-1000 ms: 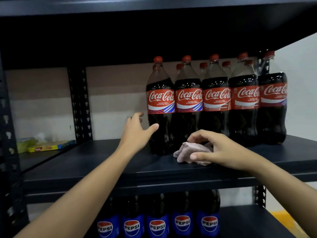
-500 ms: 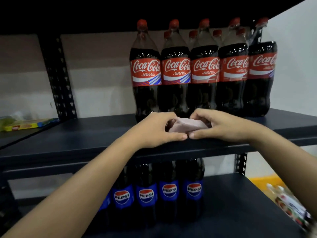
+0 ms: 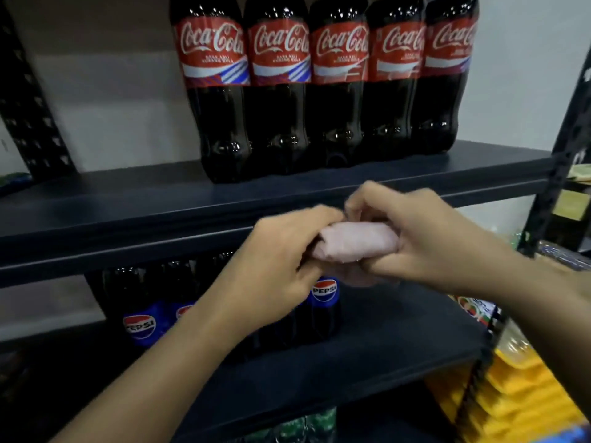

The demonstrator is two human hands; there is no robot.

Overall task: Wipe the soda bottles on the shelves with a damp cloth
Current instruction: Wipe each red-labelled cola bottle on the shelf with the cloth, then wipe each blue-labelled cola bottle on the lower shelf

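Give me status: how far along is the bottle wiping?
Done: nothing visibly wiped. In hand: left hand and right hand both grip the pink cloth in front of the shelf edge. Left: Coca-Cola bottles above, Pepsi bottles below.

Both hands, left (image 3: 275, 266) and right (image 3: 425, 241), meet, fingers curled

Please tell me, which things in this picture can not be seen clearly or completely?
- Coca-Cola bottles: caps and necks cut off by the top edge of the head view.
- Pepsi bottles: mostly hidden behind the left hand and its forearm.
- Pink cloth: ends covered by both hands; right hand grips it. Dampness cannot be told.
- Yellow packages: blurred, cut off at the right edge.
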